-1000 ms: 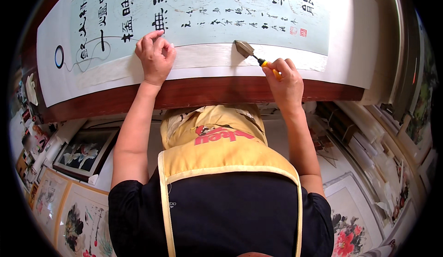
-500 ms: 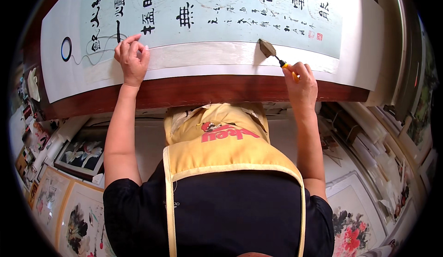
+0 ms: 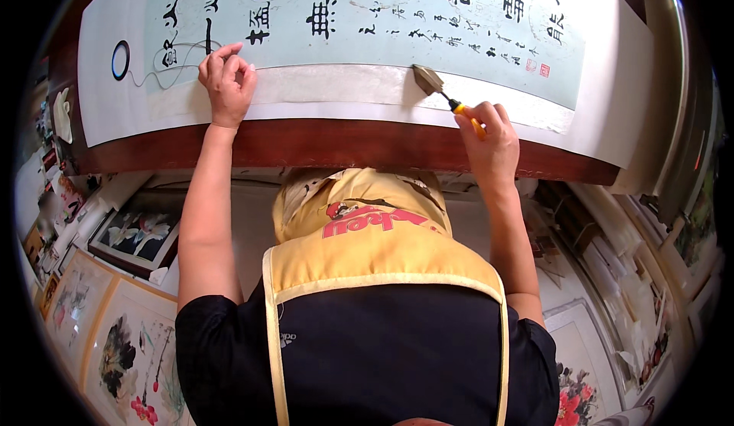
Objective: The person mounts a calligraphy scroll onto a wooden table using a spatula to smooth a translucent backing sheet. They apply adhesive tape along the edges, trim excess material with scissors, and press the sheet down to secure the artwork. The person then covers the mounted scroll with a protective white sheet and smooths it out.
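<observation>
A pale blue scroll [image 3: 397, 13] with black characters lies on a white backing sheet [image 3: 115, 112], a pale strip [image 3: 336, 86] along its near edge. My left hand [image 3: 228, 86] rests at the scroll's near edge, fingers curled; what they may hold is hidden. Beside it a thin cord loops left to a round black-rimmed object [image 3: 120, 60]. My right hand [image 3: 489, 139] grips the yellow-and-black handle [image 3: 462, 111] of a tool whose flat metal pointed head [image 3: 428, 79] is at the boundary of blue scroll and pale strip, right of centre.
The red-brown wooden table edge [image 3: 344, 143] runs below the scroll. Framed paintings [image 3: 134, 235] and floral works [image 3: 126, 357] lie lower left, another [image 3: 573, 395] lower right. Long rolls and boards [image 3: 604, 250] are stacked at the right. A white cloth [image 3: 63, 116] sits at the left.
My left hand moved left along the scroll's edge in the first half second. My right hand took the tool right, then back left. The whole view has shifted slightly.
</observation>
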A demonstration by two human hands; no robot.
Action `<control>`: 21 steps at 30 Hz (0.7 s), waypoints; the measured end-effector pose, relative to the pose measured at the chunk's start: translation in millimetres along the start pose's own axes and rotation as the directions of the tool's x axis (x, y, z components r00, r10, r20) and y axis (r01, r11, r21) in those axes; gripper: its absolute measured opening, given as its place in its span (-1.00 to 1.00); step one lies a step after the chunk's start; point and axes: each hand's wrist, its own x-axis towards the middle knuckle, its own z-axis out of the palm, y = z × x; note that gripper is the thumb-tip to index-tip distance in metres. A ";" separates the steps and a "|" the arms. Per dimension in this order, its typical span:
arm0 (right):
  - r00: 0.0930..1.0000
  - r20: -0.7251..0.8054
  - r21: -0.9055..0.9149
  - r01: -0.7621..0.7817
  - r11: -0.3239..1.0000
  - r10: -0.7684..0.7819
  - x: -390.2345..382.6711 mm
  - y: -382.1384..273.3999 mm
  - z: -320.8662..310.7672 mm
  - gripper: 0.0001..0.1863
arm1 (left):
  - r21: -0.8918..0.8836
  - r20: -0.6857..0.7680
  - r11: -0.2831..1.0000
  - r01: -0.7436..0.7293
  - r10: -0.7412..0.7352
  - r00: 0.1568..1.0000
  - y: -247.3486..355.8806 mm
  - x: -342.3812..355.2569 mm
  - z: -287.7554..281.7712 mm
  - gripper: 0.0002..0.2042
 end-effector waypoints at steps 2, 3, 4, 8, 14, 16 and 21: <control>1.000 -0.004 0.009 0.014 1.000 -0.014 -0.1 -12.4 9.9 -0.82 | -0.003 -0.009 1.000 0.002 -0.002 1.000 -0.5 -0.7 1.0 -0.90; 1.000 -0.008 0.013 0.022 1.000 -0.022 0.4 -18.2 14.3 -0.83 | -0.003 -0.012 1.000 0.001 -0.001 1.000 -0.8 -0.8 0.9 -0.90; 0.998 -0.027 -0.002 0.057 0.998 -0.057 0.7 -23.0 19.6 -0.83 | -0.002 -0.013 1.000 -0.002 0.002 1.000 -1.6 -0.2 0.3 -0.90; 1.000 -0.009 -0.049 0.015 0.999 -0.016 -2.1 -56.2 35.7 -0.81 | -0.016 -0.001 1.000 0.009 -0.009 1.000 0.8 1.8 0.5 -0.89; 0.995 -0.047 -0.126 -0.088 0.988 0.083 -7.5 -81.2 46.8 -0.83 | -0.066 0.050 0.998 0.004 -0.001 0.999 -29.7 2.5 -22.0 -0.87; 0.989 -0.067 -0.095 -0.141 0.986 0.135 -12.2 -84.7 48.2 -0.83 | -0.060 0.030 0.996 -0.061 0.063 0.998 -68.9 1.1 -38.9 -0.88; 0.976 -0.106 -0.074 -0.200 0.977 0.192 -18.9 -88.1 55.3 -0.82 | -0.004 0.023 0.997 -0.071 0.071 0.997 -145.3 -6.4 -77.0 -0.89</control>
